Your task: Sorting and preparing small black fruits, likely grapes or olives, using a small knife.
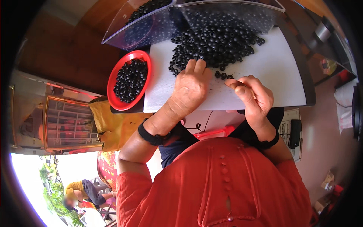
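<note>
A heap of small round black pieces, bead-like and some with a hole, lies on a white sheet covering the table. At the heap's near edge, my left hand has its fingers bent down and drawn together; its fingertips are hidden beneath it. My right hand is closed in a pinch just to the right, thumb against the fingers. Whatever it may hold is too small to make out. Several loose black pieces lie between the two hands, close to the right fingertips.
A red oval bowl full of similar black pieces stands at the table's left. Behind the heap is a clear plastic bin with more pieces. A yellow-brown bag hangs below left. Another person sits far off, lower left.
</note>
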Demonstrator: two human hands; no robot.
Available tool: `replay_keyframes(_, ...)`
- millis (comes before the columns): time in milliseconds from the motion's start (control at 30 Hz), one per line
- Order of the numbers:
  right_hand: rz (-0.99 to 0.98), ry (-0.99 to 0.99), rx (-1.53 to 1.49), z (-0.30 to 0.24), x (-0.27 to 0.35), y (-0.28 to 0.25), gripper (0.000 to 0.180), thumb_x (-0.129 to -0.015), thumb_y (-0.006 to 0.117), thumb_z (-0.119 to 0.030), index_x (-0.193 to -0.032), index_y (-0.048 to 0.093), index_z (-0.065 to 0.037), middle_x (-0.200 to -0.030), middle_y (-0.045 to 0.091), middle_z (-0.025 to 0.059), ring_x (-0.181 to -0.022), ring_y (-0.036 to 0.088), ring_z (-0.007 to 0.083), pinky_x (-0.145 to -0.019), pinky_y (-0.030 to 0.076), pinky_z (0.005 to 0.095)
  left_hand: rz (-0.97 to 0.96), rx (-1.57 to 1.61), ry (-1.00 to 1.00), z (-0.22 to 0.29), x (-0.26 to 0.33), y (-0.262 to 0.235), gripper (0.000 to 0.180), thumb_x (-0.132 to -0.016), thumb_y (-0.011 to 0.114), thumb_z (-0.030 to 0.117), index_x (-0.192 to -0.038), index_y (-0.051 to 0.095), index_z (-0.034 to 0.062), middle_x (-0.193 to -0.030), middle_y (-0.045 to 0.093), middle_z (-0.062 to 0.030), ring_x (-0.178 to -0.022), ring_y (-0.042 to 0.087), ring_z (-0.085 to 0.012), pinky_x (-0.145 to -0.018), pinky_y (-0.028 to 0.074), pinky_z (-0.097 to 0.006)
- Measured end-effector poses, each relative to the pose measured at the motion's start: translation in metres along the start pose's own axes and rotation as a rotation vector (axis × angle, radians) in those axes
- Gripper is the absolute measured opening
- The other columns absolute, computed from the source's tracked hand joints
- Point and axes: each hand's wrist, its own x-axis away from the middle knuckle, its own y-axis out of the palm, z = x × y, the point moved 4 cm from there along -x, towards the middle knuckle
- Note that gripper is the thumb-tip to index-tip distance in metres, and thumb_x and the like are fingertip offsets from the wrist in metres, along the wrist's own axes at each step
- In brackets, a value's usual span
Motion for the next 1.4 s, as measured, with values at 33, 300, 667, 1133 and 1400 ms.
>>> replay_keyframes(33, -0.009, -0.002, -0.005, -0.001, -0.001, -0.001, 0.019, -0.098, 0.073, -0.011, -0.097, 0.067, 0.006, -0.086, 0.077, 0.0117, -0.077, 0.071, 0.014, -0.07, 0.055, 0.0256, -0.005, -0.006, 0.002, 0.0, -0.001, -0.002, 0.019, -0.077, 0.072, 0.008, -0.095, 0.069, 0.0044, -0.093, 0.057, -0.0081, -0.087, 0.061, -0.0269, -0.062, 0.056, -0.039)
replay_keyframes(300, -0.057, -0.062, 0.124, -0.003, -0.002, 0.003, 0.02, -0.098, 0.074, -0.013, -0.095, 0.067, 0.006, -0.085, 0.076, 0.011, -0.075, 0.07, 0.0132, -0.069, 0.054, 0.0246, -0.006, 0.224, -0.091, 0.024, 0.045, -0.012, 0.023, -0.079, 0.074, 0.002, -0.102, 0.069, 0.0028, -0.09, 0.057, -0.0083, -0.082, 0.062, -0.0285, -0.062, 0.056, -0.039)
replay_keyframes(667, -0.144, -0.065, 0.187, -0.004, -0.003, 0.012, 0.017, -0.097, 0.073, -0.009, -0.097, 0.068, 0.007, -0.088, 0.075, 0.0133, -0.081, 0.074, 0.0174, -0.072, 0.057, 0.0279, 0.125, 0.229, -0.128, 0.007, 0.052, -0.019, 0.031, -0.078, 0.069, -0.003, -0.108, 0.07, 0.0003, -0.101, 0.059, -0.0098, -0.091, 0.061, -0.0294, -0.067, 0.057, -0.04)
replay_keyframes(1133, -0.202, 0.001, 0.285, -0.003, 0.0, 0.018, 0.018, -0.098, 0.071, -0.009, -0.098, 0.065, 0.009, -0.085, 0.071, 0.0084, -0.075, 0.06, 0.0108, -0.07, 0.048, 0.0248, 0.131, 0.184, -0.106, 0.017, 0.057, -0.005, 0.038, -0.072, 0.067, 0.004, -0.108, 0.069, -0.0045, -0.103, 0.058, -0.0121, -0.095, 0.057, -0.0305, -0.077, 0.052, -0.041)
replay_keyframes(1400, -0.235, -0.028, 0.35, 0.002, 0.0, 0.021, 0.019, -0.098, 0.071, -0.01, -0.098, 0.066, 0.009, -0.086, 0.072, 0.0088, -0.076, 0.063, 0.0122, -0.072, 0.05, 0.025, 0.171, 0.204, -0.114, 0.017, 0.054, 0.002, 0.026, -0.075, 0.069, 0.008, -0.099, 0.07, -0.0026, -0.097, 0.056, -0.0114, -0.091, 0.056, -0.029, -0.073, 0.047, -0.041)
